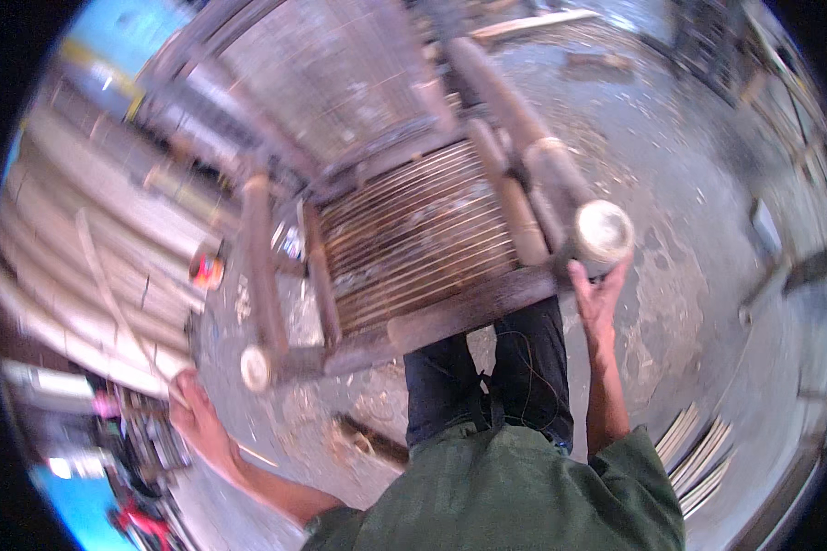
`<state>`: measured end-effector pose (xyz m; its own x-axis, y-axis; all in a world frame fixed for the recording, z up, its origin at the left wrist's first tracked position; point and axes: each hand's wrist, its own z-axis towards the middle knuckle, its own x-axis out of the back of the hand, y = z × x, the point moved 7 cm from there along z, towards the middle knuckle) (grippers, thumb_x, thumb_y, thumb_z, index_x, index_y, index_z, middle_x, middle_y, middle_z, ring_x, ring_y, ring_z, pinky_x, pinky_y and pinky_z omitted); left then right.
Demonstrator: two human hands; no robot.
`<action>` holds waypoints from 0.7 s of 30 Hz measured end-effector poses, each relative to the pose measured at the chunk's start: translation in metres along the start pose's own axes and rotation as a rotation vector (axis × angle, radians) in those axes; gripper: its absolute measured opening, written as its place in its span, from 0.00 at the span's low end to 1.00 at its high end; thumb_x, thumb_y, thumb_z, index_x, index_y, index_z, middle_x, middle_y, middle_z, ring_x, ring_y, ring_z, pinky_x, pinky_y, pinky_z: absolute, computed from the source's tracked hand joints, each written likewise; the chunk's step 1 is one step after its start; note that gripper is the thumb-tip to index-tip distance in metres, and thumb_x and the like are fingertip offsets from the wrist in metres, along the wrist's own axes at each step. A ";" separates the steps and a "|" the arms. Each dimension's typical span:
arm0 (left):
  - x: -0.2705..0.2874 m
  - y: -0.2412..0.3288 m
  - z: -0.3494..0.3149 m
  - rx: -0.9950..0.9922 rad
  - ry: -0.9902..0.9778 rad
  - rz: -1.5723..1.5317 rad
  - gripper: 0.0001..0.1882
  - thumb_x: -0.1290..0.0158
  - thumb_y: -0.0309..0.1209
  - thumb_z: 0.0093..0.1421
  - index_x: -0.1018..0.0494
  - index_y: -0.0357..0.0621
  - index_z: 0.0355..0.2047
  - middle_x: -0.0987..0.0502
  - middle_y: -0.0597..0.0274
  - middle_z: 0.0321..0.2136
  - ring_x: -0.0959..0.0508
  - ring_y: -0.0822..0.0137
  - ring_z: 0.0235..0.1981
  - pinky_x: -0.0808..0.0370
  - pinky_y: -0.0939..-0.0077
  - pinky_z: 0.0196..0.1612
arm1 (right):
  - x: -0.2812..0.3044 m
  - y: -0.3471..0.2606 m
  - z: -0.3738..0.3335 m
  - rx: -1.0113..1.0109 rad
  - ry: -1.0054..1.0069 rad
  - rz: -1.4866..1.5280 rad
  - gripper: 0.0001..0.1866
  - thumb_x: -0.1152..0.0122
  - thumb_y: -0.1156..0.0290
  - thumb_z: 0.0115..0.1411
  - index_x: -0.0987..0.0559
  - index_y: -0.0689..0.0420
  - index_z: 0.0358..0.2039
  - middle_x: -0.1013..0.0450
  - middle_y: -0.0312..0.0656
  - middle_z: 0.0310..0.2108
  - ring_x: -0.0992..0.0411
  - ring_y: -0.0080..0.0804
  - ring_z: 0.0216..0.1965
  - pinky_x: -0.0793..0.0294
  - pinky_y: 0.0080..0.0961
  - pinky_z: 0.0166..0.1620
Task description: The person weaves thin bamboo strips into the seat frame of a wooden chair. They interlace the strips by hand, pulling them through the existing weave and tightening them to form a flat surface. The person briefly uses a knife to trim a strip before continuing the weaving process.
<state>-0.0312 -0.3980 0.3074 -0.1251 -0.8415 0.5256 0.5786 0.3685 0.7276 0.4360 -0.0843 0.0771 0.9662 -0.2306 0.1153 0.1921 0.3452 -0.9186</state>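
A brown bamboo chair [473, 309] stands in front of me, its seat made of thin slats with gaps between them. My right hand [602, 292] is closed around the front end of the right armrest [603, 230], just below its pale round cut face. Out to the left, my left hand [196, 415] grips a long thin bamboo strip [115, 292], clear of the chair. One end of the strip points up and away, and a shorter length shows behind the hand. The left armrest's pale cut end [255, 367] lies to the right of that hand. Motion blurs the picture somewhat.
Long pale poles [73, 248] are stacked along the left. A bundle of thin strips [696, 459] lies on the floor at lower right. Near my legs is a bamboo piece [372, 441]. An orange-red container [208, 269] stands left of the chair. Shavings litter the floor.
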 end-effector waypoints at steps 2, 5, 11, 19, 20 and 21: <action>0.018 -0.029 -0.014 -0.167 0.148 0.230 0.15 0.54 0.35 0.66 0.29 0.38 0.48 0.31 0.66 0.24 0.30 0.70 0.30 0.31 0.72 0.37 | -0.003 0.016 -0.006 -0.024 -0.023 0.017 0.48 0.29 0.71 0.46 0.47 0.64 0.63 0.40 0.51 0.57 0.41 0.39 0.59 0.45 0.34 0.62; -0.038 -0.104 -0.038 0.096 0.146 0.153 0.21 0.45 0.35 0.59 0.30 0.37 0.50 0.27 0.57 0.34 0.27 0.62 0.39 0.31 0.65 0.47 | 0.012 0.031 -0.001 0.039 0.066 -0.081 0.45 0.30 0.71 0.48 0.46 0.63 0.62 0.40 0.51 0.57 0.41 0.40 0.59 0.43 0.36 0.61; -0.077 -0.155 -0.056 -0.335 0.354 0.138 0.25 0.38 0.36 0.49 0.29 0.35 0.45 0.33 0.50 0.36 0.31 0.53 0.39 0.32 0.60 0.43 | -0.007 0.020 -0.013 0.087 0.053 0.043 0.41 0.38 0.64 0.57 0.50 0.63 0.63 0.41 0.54 0.58 0.39 0.43 0.57 0.40 0.39 0.60; -0.083 -0.145 -0.021 -0.460 0.598 -0.216 0.14 0.43 0.32 0.55 0.29 0.34 0.36 0.27 0.59 0.34 0.30 0.66 0.40 0.32 0.69 0.46 | -0.020 -0.002 0.018 0.262 0.182 -0.133 0.38 0.39 0.60 0.59 0.43 0.67 0.61 0.37 0.57 0.56 0.35 0.45 0.53 0.35 0.40 0.57; -0.085 -0.138 -0.004 -0.441 0.574 -0.200 0.14 0.43 0.33 0.55 0.28 0.33 0.36 0.26 0.60 0.32 0.28 0.67 0.37 0.31 0.70 0.44 | -0.026 -0.014 0.028 0.268 0.199 -0.162 0.38 0.38 0.58 0.58 0.43 0.68 0.61 0.35 0.56 0.55 0.33 0.43 0.51 0.33 0.38 0.55; -0.088 -0.129 0.015 -0.421 0.551 -0.187 0.15 0.42 0.33 0.54 0.27 0.33 0.35 0.25 0.60 0.30 0.27 0.67 0.34 0.30 0.72 0.43 | -0.035 -0.029 0.042 0.278 0.215 -0.193 0.39 0.38 0.56 0.58 0.42 0.68 0.60 0.34 0.56 0.53 0.31 0.41 0.49 0.30 0.37 0.53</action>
<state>-0.1074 -0.3654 0.1739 0.1085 -0.9937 0.0287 0.8627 0.1085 0.4939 0.4036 -0.0480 0.1154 0.8557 -0.4899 0.1667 0.4339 0.5037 -0.7470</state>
